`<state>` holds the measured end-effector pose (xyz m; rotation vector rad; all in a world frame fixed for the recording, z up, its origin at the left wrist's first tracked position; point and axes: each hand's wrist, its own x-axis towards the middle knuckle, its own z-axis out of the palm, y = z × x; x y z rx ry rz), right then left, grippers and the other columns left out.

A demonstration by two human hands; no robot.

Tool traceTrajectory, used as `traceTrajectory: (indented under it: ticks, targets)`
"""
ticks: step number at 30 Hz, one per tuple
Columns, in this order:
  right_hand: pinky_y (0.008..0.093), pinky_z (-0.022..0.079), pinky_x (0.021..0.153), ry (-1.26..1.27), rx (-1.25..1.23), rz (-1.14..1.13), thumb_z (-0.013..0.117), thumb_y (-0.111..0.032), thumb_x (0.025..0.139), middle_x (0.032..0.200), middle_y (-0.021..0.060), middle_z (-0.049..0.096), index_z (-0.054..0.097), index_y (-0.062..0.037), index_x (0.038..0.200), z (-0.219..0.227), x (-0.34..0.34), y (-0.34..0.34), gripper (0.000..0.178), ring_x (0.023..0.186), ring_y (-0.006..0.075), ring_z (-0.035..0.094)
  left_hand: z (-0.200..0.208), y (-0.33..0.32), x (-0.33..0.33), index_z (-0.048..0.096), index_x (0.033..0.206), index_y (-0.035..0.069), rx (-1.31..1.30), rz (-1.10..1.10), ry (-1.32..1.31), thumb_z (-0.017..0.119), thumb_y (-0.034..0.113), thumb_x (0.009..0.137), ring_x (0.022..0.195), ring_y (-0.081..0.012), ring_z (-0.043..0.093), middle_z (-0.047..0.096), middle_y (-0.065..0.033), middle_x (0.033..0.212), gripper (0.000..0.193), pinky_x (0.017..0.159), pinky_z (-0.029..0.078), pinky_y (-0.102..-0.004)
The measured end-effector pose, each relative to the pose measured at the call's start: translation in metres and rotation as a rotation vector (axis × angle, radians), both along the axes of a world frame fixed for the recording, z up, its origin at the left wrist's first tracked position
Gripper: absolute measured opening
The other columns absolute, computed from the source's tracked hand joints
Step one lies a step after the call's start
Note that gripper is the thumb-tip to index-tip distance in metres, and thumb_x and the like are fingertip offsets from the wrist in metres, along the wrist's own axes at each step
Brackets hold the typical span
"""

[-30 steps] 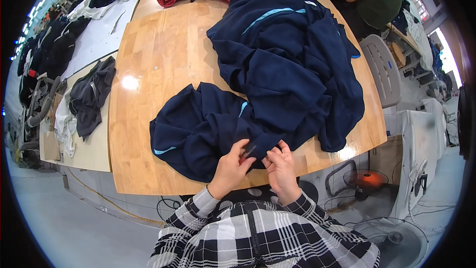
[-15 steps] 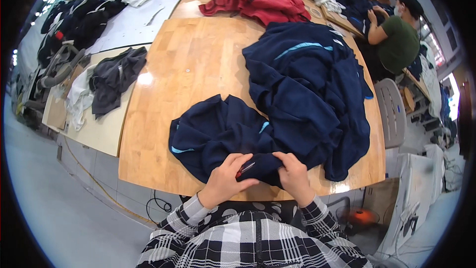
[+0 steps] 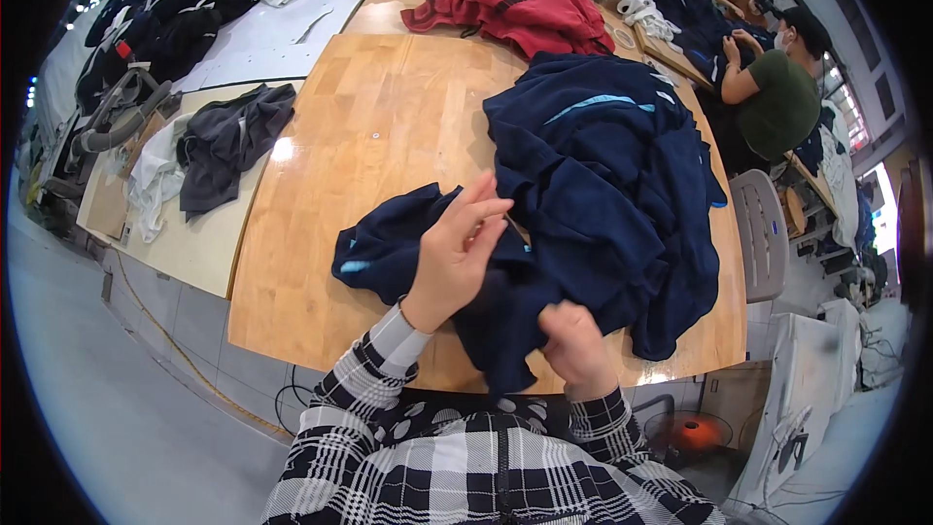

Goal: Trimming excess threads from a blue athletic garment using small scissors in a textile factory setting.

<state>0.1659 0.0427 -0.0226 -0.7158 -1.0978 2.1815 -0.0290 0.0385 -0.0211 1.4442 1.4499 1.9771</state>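
Note:
A crumpled navy garment with light blue trim (image 3: 389,233) lies at the near part of the wooden table, one part of it hanging over the front edge. My right hand (image 3: 581,345), slightly blurred, is closed on its near edge. My left hand (image 3: 452,258) is lifted above the cloth with fingers bent and thumb close to them. Between those fingers sit small thread snips, mostly hidden now; their red handle shows in the earlier picture. Touching the garment on the right is a larger heap of navy clothing (image 3: 612,194) with a light blue stripe.
A red garment (image 3: 515,10) lies at the table's far end. Grey cloth (image 3: 228,146) and white cloth (image 3: 155,180) rest on a lower side table at left. A grey plastic chair (image 3: 758,233) stands by the right edge. Another person in a green shirt (image 3: 782,102) works at far right.
My left hand has risen off the cloth, away from me. The garment's near part has been pulled and bunched, now drooping at the front edge. My right hand has turned into a fist, slightly lower.

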Motion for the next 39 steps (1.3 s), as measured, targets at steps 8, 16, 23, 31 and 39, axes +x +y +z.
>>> traceTrajectory:
  ticks: [8, 16, 23, 31, 39]
  targets:
    - [0.0299, 0.047, 0.092, 0.091, -0.33, -0.427, 0.05, -0.011, 0.096, 0.114, 0.0114, 0.063, 0.055, 0.0022, 0.12, -0.03, 0.017, 0.007, 0.027, 0.103, 0.0181, 0.062, -0.035, -0.022, 0.044, 0.06, 0.112, 0.001, -0.416, -0.279, 0.068, 0.066, 0.006, 0.086, 0.076, -0.0076, 0.056, 0.062, -0.0017, 0.087, 0.026, 0.069, 0.047, -0.0219]
    - [0.031, 0.054, 0.078, -0.046, -0.206, -0.521, 0.053, 0.001, 0.091, 0.092, 0.0026, 0.06, 0.053, 0.0, 0.123, -0.042, 0.015, -0.008, 0.032, 0.086, 0.0148, 0.063, -0.07, -0.033, 0.045, 0.06, 0.104, 0.0, -0.529, -0.3, -0.26, 0.071, 0.009, 0.082, 0.075, -0.0066, 0.057, 0.063, -0.0035, 0.09, 0.026, 0.069, 0.048, -0.0228]
    - [0.0298, 0.056, 0.079, -0.097, -0.283, -0.436, 0.051, -0.001, 0.093, 0.092, 0.0036, 0.061, 0.055, 0.0004, 0.125, -0.029, 0.005, -0.003, 0.032, 0.085, 0.0134, 0.063, -0.038, -0.056, 0.054, 0.067, 0.099, 0.006, -0.372, -0.164, 0.288, 0.08, 0.018, 0.073, 0.06, -0.0151, 0.06, 0.057, -0.0056, 0.08, 0.032, 0.055, 0.05, -0.0275]
    - [0.0192, 0.04, 0.062, -0.101, -0.176, -0.356, 0.058, 0.007, 0.085, 0.091, 0.0008, 0.055, 0.046, 0.0015, 0.135, -0.042, -0.01, -0.004, 0.052, 0.071, 0.0063, 0.047, -0.063, -0.041, 0.043, 0.065, 0.087, 0.0, -0.334, -0.119, 0.078, 0.068, 0.006, 0.084, 0.06, -0.0121, 0.053, 0.056, -0.0029, 0.079, 0.008, 0.053, 0.042, -0.0232]
    - [0.0191, 0.045, 0.07, -0.205, 0.195, -0.407, 0.064, 0.009, 0.081, 0.111, 0.0027, 0.049, 0.048, 0.0018, 0.134, -0.06, -0.02, -0.012, 0.055, 0.083, 0.0072, 0.053, -0.056, -0.058, 0.045, 0.062, 0.087, 0.0, -0.408, -0.179, -0.134, 0.066, 0.009, 0.087, 0.062, -0.0071, 0.049, 0.055, -0.0008, 0.082, 0.01, 0.055, 0.039, -0.021]
